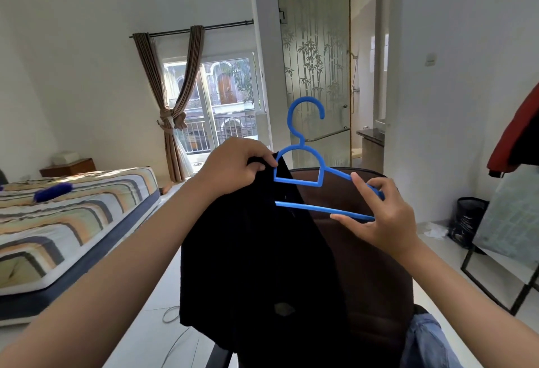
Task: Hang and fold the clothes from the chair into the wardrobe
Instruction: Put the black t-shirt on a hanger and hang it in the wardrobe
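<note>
1. Above the brown chair (364,251), both hands are working a black garment (256,251) onto a blue hanger (303,163)
2. left hand (236,166) is pinching the garment's top edge, fingers curled round the cloth right at the hanger's left shoulder
3. right hand (379,216) is pinching the hanger's right arm between thumb and fingertips, holding the frame up with the hook pointing upward
4. Garment is hanging down from the left grip and draping over the chair; hanger's left end is sitting under the cloth, right arm and lower bar are showing bare
5. Step in hand, as I read it: threading the hanger into the garment, roughly half seated
6. Next move is likely calling for pulling the cloth across to the right arm, then carrying it off; wardrobe isn't showing in view
7. Blue denim item (428,341) is waiting low on the chair; a red garment (519,134) is hanging at the right edge
</note>
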Demonstrator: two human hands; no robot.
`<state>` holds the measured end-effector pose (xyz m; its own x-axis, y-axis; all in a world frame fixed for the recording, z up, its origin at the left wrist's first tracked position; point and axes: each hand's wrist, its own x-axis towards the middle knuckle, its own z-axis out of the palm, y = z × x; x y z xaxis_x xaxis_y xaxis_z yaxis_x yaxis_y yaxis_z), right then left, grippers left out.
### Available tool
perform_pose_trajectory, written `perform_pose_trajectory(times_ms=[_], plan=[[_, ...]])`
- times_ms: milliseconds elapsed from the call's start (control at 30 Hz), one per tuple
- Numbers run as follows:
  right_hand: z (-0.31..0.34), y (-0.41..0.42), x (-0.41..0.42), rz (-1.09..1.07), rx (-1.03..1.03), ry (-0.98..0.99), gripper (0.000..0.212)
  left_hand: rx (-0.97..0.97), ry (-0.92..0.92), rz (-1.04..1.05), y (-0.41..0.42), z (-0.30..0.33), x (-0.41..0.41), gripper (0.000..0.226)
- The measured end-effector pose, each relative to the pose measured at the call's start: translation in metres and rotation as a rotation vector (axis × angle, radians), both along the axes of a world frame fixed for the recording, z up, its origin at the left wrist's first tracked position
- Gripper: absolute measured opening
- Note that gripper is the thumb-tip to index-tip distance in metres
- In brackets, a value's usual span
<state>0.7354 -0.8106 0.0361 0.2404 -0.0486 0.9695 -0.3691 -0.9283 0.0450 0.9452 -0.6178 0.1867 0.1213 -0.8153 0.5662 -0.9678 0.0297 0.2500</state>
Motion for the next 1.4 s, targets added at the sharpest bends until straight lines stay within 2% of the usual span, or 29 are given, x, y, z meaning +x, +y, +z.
perform_pose_trajectory(times_ms=[100,233,300,367,533,667,733,833,933,1033,1100,1233,1300,1400], plan=[[0.006,-0.001,-0.001,0.020,0.000,0.008,0.078,0.025,-0.073,-0.005,0.005,0.008,-0.001,0.029],[0.009,-0.001,0.002,0.042,0.007,0.009,0.079,0.054,-0.287,0.036,0.008,0.015,-0.001,0.026],[0.009,0.001,0.003,0.049,0.010,-0.005,0.079,0.048,-0.307,0.011,0.009,0.016,-0.001,0.024],[0.009,0.001,0.003,0.053,0.006,-0.018,0.079,0.026,-0.225,-0.049,0.011,0.013,-0.001,0.022],[0.008,0.001,0.002,0.081,-0.016,-0.005,0.082,-0.019,0.117,-0.080,0.015,-0.002,-0.003,0.022],[0.003,-0.002,0.002,0.102,-0.004,0.054,0.084,-0.065,0.238,-0.072,0.017,-0.016,-0.004,0.019],[0.001,-0.002,0.002,0.037,0.032,0.076,0.082,-0.091,0.261,-0.062,0.016,-0.023,-0.004,0.019],[-0.008,0.007,0.005,-0.134,0.024,-0.012,0.073,-0.120,0.269,-0.030,0.013,-0.030,-0.004,0.019],[-0.026,0.033,0.010,0.100,-0.043,-0.037,0.054,-0.127,0.281,-0.006,0.011,-0.030,-0.003,0.018],[-0.044,0.062,0.017,0.406,0.053,0.083,0.043,-0.112,0.262,-0.006,0.010,-0.028,-0.003,0.018],[-0.052,0.071,0.022,0.489,0.134,0.209,0.043,-0.101,0.261,-0.005,0.010,-0.028,-0.002,0.017],[-0.063,0.061,0.029,0.320,0.154,0.468,0.047,-0.095,0.261,-0.008,0.013,-0.025,0.000,0.020],[-0.068,0.053,0.029,0.268,0.247,0.501,0.049,-0.099,0.258,0.003,0.020,-0.024,0.004,0.024],[-0.067,0.042,0.022,0.259,0.309,0.504,0.037,-0.141,0.275,0.046,0.032,-0.021,0.016,0.019]])
